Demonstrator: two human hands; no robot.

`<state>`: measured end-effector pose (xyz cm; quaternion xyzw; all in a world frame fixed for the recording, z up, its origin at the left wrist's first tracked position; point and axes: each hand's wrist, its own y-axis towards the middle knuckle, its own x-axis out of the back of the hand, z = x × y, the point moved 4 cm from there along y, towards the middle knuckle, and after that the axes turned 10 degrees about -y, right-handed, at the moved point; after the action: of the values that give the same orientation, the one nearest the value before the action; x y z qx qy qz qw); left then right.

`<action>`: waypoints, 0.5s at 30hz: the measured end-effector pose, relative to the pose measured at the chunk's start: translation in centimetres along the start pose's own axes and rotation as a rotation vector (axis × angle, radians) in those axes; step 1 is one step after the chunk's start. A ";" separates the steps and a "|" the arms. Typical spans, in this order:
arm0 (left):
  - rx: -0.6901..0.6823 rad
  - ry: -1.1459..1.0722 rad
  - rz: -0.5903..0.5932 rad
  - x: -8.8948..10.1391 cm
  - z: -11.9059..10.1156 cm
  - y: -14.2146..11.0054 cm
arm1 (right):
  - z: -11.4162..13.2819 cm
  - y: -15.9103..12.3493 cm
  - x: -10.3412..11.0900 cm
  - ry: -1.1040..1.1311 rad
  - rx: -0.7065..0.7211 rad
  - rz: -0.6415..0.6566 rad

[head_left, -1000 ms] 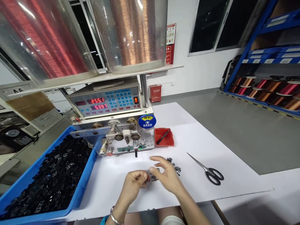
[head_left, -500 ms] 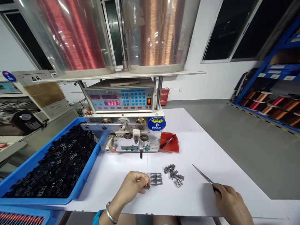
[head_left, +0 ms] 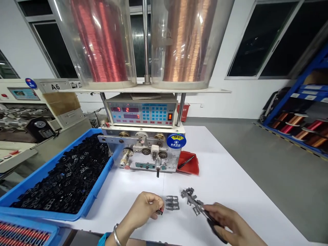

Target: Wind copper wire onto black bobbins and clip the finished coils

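My left hand (head_left: pixel 147 209) pinches a small wound coil (head_left: pixel 160 211) with red wire on a dark bobbin, low over the white tabletop. A thin wire runs down from the winding machine (head_left: pixel 147 150) towards that hand. Just right of it lies a neat block of grey plastic parts (head_left: pixel 172 203). My right hand (head_left: pixel 225 222) is closed around the black handles of a pair of scissors (head_left: pixel 202 210). Their blades point up and left, over a loose heap of grey parts (head_left: pixel 190 192). Whether the blades touch the heap I cannot tell.
A blue tray (head_left: pixel 96 191) full of black bobbins stands at left, with a second blue tray (head_left: pixel 55 232) of red-wound coils below it. A red bin (head_left: pixel 193 167) holding a black tool sits beside the machine. Wire spools (head_left: pixel 106 44) in clear cylinders stand above.
My right hand has swung the scissors left from the open tabletop to the grey heap. My left hand still holds the coil. The machine's display digits differ, and the view has shifted slightly.
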<state>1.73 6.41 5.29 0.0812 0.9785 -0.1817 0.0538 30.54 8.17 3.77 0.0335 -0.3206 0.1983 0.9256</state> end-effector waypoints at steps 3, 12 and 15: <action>0.006 -0.002 -0.031 0.1 0.2 0.1 | 5.2 2.3 -0.9 -0.008 0.124 0.158; -0.008 -0.023 -0.053 0.7 0.5 0.2 | 9.6 5.7 -0.7 0.014 0.220 0.349; -0.017 -0.023 -0.044 0.7 0.7 0.1 | 10.1 6.0 -1.0 0.005 0.221 0.367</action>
<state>1.15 6.39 4.50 0.0570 0.9809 -0.1754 0.0617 21.69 11.41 10.79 0.0752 -0.2954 0.3977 0.8654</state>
